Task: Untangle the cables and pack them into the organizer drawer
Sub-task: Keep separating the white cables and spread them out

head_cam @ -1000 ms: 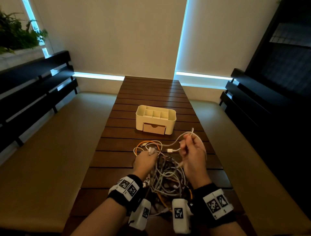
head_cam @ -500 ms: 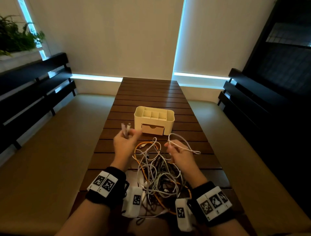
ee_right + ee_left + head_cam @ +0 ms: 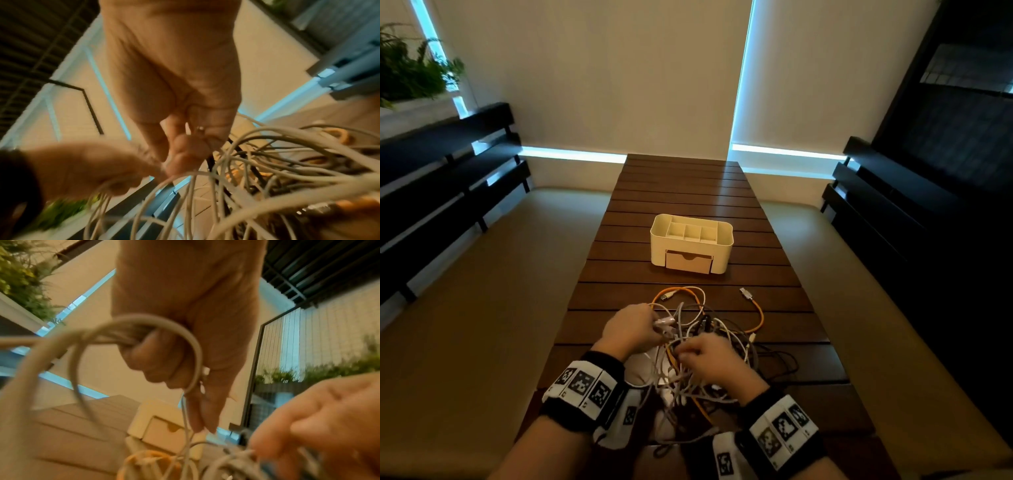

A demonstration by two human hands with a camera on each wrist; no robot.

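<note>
A tangle of white, grey, black and orange cables lies on the near part of the wooden table. My left hand grips a loop of white cable with curled fingers at the pile's left side. My right hand pinches white strands between thumb and fingers in the middle of the pile. An orange cable with a silver plug trails out to the right. The cream organizer stands further back, its small front drawer closed.
Cushioned benches with dark slatted backs run along both sides of the table. A plant sits on a ledge at the far left. Bare table slats lie between the cable pile and the organizer.
Both hands have dropped from a raised position back into the pile. The left hand no longer holds plug ends up near the organizer. The orange cable end now lies out to the right.
</note>
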